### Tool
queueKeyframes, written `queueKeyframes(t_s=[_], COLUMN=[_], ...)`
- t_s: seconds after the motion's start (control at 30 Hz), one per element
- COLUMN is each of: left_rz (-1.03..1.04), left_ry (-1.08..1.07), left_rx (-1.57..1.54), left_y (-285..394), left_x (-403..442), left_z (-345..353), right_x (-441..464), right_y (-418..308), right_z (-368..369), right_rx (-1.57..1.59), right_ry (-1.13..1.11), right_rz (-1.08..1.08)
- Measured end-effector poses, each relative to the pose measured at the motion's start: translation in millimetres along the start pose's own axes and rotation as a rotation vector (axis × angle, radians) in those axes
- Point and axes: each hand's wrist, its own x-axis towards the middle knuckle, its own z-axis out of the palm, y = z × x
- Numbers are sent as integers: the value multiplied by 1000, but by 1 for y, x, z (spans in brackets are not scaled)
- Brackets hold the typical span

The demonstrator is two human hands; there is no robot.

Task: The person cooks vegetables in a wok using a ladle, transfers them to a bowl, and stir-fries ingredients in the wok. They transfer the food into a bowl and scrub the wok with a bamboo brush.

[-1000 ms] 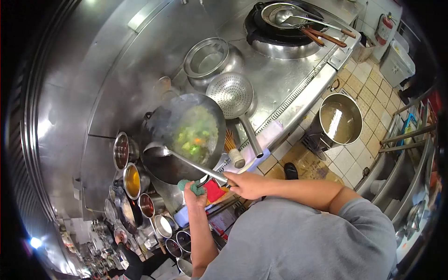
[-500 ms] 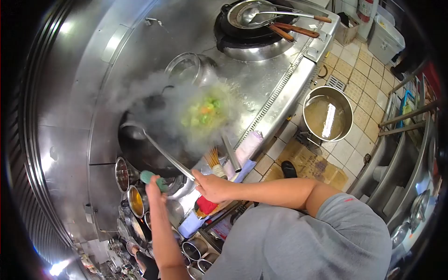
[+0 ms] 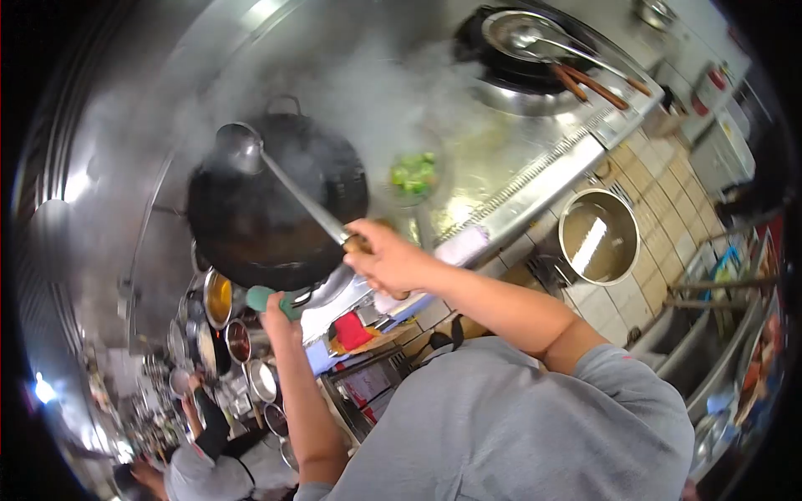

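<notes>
My left hand is closed around a folded green cloth at the near rim of a black wok, beside its loop handle. Whether the cloth grips that handle, I cannot tell. My right hand is wrapped round the wooden grip of a long ladle. The ladle's bowl hangs over the wok's far left side. Dark and shiny inside, the wok shows no food I can make out. Right of it, green vegetables lie in a long-handled strainer, partly veiled by steam.
A second wok holds a strainer and ladle at the back right. On the floor stands a large pot of liquid. Sauce containers line the lower left, near another person. A red cloth lies by the counter edge.
The view has shifted, and steam over the wok has thinned, exposing its interior and far handle. The ladle's bowl has moved toward the wok's far side. Both hands keep their holds.
</notes>
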Motion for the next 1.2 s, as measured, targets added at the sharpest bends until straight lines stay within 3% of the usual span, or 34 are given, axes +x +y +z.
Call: queueKeyframes(t_s=[0.07,0.1,0.17,0.27,0.4,0.53,0.63,0.73,0.83,0.9,0.93,1.0,1.03,1.07,1.13,1.2], left_rz=[-269,-317,-465,-653,-619,-442,-473,-453,-615,-668,-559,-378,-20,-30,143,149], left_ry=[-63,4,68,67,45,35,42,-74,-315,-477,-342,-496,-519,-502,-536,-563], left_rx=[-234,-342,-547,-741,-784,-662,-657,-535,-676,-603,-338,270,913,898,1536,1561], left_y=[-8,-12,-26,-51,-68,-80,-89,-98,-89,-103,-107,-127,-133,-141,-155,-150], left_x=[-6,-21,-47,-67,-51,21,74,93,83,74,61,53,47,40,30,25], left_z=[-28,-32,-42,-62,-66,-53,-53,-64,-83,-100,-98,-103,-106,-104,-99,-100], right_x=[-17,-28,-56,-86,-87,-68,-46,-22,-1,21,33,56,71,91,139,183], right_y=[-7,-3,7,23,26,30,33,40,37,41,43,47,44,47,57,85], right_z=[8,7,1,-4,6,29,54,77,102,117,128,151,165,175,200,227], right_rx=[87,214,370,152,-99,-228,-320,-382,-463,-532,-549,-540,-536,-540,-453,-503], right_ry=[-77,-102,-50,55,87,156,147,152,128,77,38,-75,-142,-155,-254,-273], right_rz=[-66,-42,121,159,143,150,80,63,112,163,177,149,170,212,232,203])
